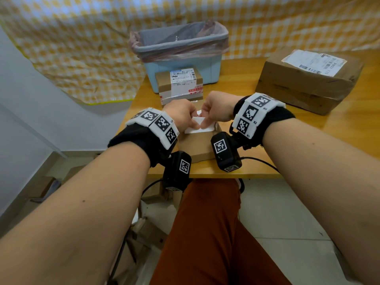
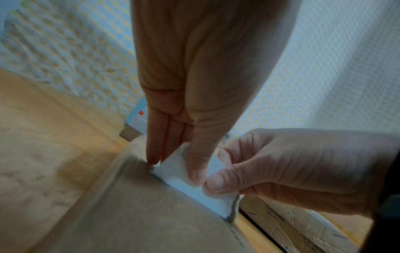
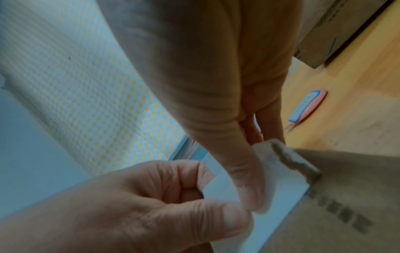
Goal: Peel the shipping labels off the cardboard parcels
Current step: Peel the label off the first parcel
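A small cardboard parcel [image 1: 197,147] lies at the table's front edge. Its white shipping label [image 1: 200,128] is lifted and folded back, blank side up, and still stuck along one line [image 2: 194,191]. My left hand [image 1: 193,123] pinches the loose flap between thumb and fingers [image 2: 195,171]. My right hand [image 1: 206,122] pinches the same flap from the other side, thumb on top [image 3: 251,193]. A torn brown paper edge [image 3: 290,159] runs along the label's far side. Two more parcels carry labels: a small one [image 1: 164,85] behind my hands and a large one [image 1: 298,89] at the right.
A light blue bin [image 1: 213,68] lined with a pink bag stands at the back of the wooden table [image 1: 298,145]. A pink and blue utility knife [image 3: 307,106] lies on the table beyond the parcel. Yellow checked cloth hangs behind. Cardboard scraps lie on the floor at the left.
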